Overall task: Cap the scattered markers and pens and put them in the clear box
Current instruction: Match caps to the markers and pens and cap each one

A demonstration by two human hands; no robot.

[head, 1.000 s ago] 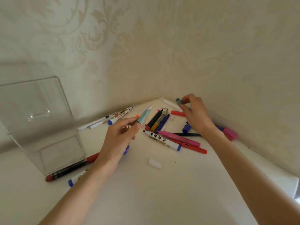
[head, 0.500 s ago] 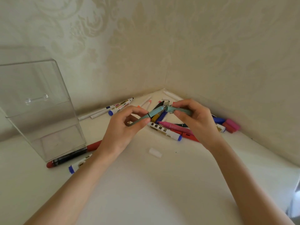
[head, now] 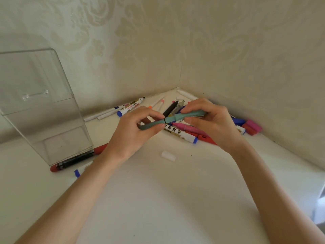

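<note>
Two hands meet on one teal pen, held above the tabletop in front of the wall corner. Your left hand pinches the darker barrel between thumb and fingertips. Your right hand curls round the lighter cap end. A thin dark line marks the joint between the two parts, so the cap appears nearly seated, though the view is too coarse to confirm a full click.

To finish the step well, hold barrel and cap on one straight axis and press them together along it. A bend at the joint would likely jam the cap.

Just behind the grip lies the pile of markers, some with bare tips. A white cap rests loose on the tabletop below your hands. The clear box stands upright well to the left, and a red marker lies against its base. Once the cap is firm, the pen belongs in that box.
</note>
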